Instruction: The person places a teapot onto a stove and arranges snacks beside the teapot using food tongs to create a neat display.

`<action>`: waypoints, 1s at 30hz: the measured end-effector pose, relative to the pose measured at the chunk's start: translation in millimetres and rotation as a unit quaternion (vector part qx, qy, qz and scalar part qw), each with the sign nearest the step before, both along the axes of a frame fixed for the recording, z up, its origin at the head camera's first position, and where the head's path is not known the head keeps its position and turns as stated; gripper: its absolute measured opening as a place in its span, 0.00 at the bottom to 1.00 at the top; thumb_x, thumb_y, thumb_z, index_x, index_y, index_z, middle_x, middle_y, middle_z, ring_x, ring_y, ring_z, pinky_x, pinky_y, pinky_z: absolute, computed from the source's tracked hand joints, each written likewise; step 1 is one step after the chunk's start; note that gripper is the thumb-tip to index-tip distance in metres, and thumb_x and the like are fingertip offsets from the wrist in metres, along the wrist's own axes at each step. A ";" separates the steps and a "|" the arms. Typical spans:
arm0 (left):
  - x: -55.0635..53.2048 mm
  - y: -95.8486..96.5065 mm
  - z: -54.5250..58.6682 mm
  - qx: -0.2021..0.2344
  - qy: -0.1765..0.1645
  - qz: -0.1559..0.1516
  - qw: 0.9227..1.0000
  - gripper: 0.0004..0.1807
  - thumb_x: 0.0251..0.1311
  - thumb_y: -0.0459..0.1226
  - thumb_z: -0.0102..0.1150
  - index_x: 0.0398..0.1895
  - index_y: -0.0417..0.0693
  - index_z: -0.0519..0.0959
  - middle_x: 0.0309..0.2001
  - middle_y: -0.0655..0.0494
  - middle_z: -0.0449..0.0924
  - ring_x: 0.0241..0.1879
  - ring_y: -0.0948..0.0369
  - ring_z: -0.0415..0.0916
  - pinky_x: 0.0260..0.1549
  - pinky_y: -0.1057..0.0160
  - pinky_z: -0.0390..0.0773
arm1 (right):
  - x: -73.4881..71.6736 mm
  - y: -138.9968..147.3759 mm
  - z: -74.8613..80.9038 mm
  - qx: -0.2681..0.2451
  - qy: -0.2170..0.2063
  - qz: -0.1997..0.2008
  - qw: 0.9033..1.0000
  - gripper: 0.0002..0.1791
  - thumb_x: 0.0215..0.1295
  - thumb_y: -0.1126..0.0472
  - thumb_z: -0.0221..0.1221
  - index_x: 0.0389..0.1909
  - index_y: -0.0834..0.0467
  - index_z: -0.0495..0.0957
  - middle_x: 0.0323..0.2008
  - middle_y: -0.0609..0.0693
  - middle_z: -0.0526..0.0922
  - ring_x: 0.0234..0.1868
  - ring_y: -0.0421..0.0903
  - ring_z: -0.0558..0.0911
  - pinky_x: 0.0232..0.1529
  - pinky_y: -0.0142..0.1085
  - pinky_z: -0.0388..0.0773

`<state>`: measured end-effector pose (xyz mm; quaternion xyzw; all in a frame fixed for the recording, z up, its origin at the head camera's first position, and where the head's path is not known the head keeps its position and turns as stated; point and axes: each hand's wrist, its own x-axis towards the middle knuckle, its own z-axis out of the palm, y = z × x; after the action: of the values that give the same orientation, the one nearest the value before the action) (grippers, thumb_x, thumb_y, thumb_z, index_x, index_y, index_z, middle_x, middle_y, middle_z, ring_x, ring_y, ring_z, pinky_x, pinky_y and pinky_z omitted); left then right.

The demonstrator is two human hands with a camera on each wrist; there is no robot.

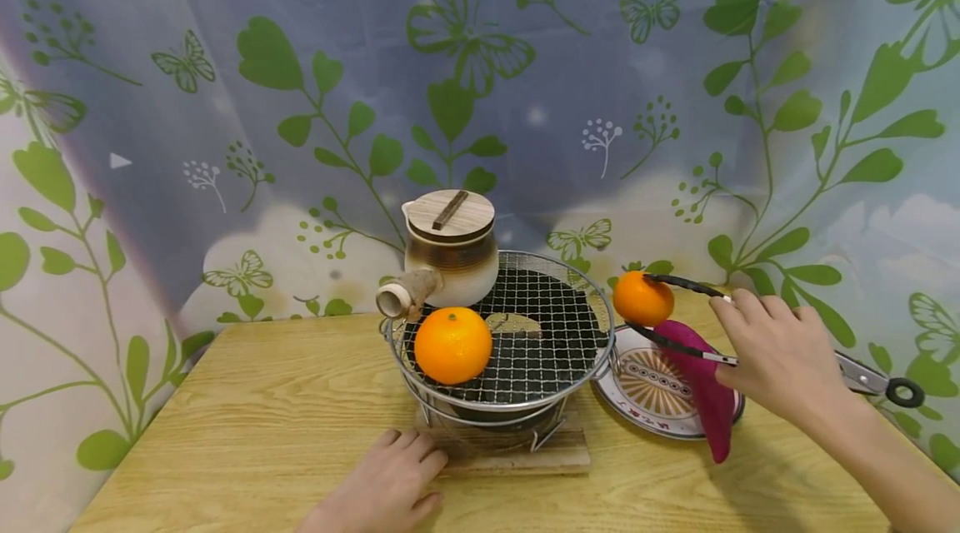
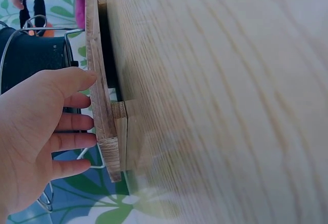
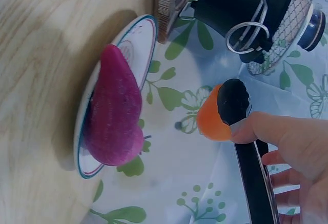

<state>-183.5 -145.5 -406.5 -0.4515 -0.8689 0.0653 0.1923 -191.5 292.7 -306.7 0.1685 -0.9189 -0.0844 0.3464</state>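
My right hand [image 1: 780,350] holds black-tipped metal tongs [image 1: 678,344], whose arms stand on either side of an orange [image 1: 642,301]. In the right wrist view this orange [image 3: 210,116] is up off the plate, partly covered by a tong head. Below it, a purple sweet potato [image 1: 701,391] lies across a patterned plate [image 1: 645,400]. My left hand [image 1: 386,479] is at the front of the grill, its fingers fairly straight against the edge of the wooden board [image 2: 99,80]. On the wire mesh [image 1: 555,341] sits another orange [image 1: 453,345].
A lidded clay teapot [image 1: 457,266] with a side handle stands at the back left of the round grill. The grill's black body [image 3: 225,8] stands on the wooden board. Behind the wooden table [image 1: 262,408] hangs a leaf-and-butterfly curtain [image 1: 337,58].
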 end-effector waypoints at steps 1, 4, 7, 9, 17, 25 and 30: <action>-0.1 -0.1 0.0 0.000 0.001 -0.001 1.000 0.14 0.51 0.50 0.62 0.34 0.52 0.75 0.34 0.58 0.73 0.35 0.59 0.71 0.33 0.60 0.69 | 0.8 -0.3 1.6 0.001 0.000 -0.001 1.000 0.38 0.23 0.54 0.72 0.42 0.63 0.72 0.35 0.58 0.72 0.33 0.59 0.73 0.21 0.45 0.62; -0.4 -0.1 0.1 0.000 0.000 -0.001 1.000 0.15 0.50 0.50 0.62 0.34 0.52 0.75 0.34 0.57 0.73 0.35 0.59 0.71 0.33 0.60 0.69 | 3.5 -1.1 5.6 0.007 0.006 0.000 1.000 0.41 0.22 0.52 0.73 0.44 0.63 0.71 0.38 0.59 0.72 0.34 0.60 0.73 0.22 0.46 0.63; -0.3 -0.1 0.4 0.002 -0.001 -0.001 1.000 0.14 0.50 0.50 0.62 0.33 0.52 0.74 0.33 0.58 0.73 0.35 0.59 0.71 0.32 0.61 0.69 | 6.5 -1.4 8.8 0.014 0.026 0.012 0.999 0.43 0.20 0.50 0.74 0.45 0.64 0.72 0.40 0.60 0.73 0.34 0.60 0.73 0.22 0.46 0.63; -0.3 -0.1 0.5 0.002 -0.004 0.000 1.000 0.14 0.50 0.50 0.62 0.33 0.52 0.74 0.33 0.58 0.73 0.35 0.59 0.71 0.32 0.61 0.69 | 8.9 -0.9 11.3 0.019 0.043 0.021 0.999 0.45 0.19 0.49 0.74 0.45 0.64 0.72 0.41 0.61 0.74 0.34 0.60 0.74 0.22 0.46 0.64; -1.1 -0.1 0.6 -0.011 -0.022 0.009 1.000 0.14 0.53 0.50 0.60 0.35 0.53 0.75 0.35 0.58 0.73 0.35 0.59 0.71 0.33 0.61 0.69 | 19.8 1.6 22.2 0.025 0.076 0.035 0.996 0.41 0.21 0.54 0.69 0.46 0.65 0.72 0.40 0.61 0.73 0.35 0.61 0.73 0.26 0.51 0.65; -0.7 -0.4 -1.1 0.007 0.002 -0.003 1.000 0.14 0.50 0.50 0.62 0.33 0.53 0.75 0.33 0.58 0.72 0.34 0.59 0.70 0.31 0.61 0.68 | 30.1 -2.0 36.7 0.037 0.107 0.042 0.993 0.39 0.25 0.56 0.62 0.48 0.65 0.72 0.42 0.63 0.73 0.38 0.63 0.72 0.26 0.52 0.65; -0.3 0.0 -1.2 0.013 0.010 -0.008 1.000 0.14 0.49 0.50 0.62 0.32 0.53 0.74 0.32 0.59 0.72 0.33 0.59 0.70 0.31 0.61 0.68 | 34.0 -6.8 42.9 0.039 0.129 0.059 0.989 0.31 0.50 0.46 0.43 0.48 0.65 0.72 0.42 0.63 0.74 0.37 0.63 0.72 0.25 0.51 0.65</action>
<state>-183.8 -145.5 -407.7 -0.4548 -0.8643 0.0567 0.2072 -157.5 285.9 -263.8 0.2236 -0.8512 -0.1203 0.4594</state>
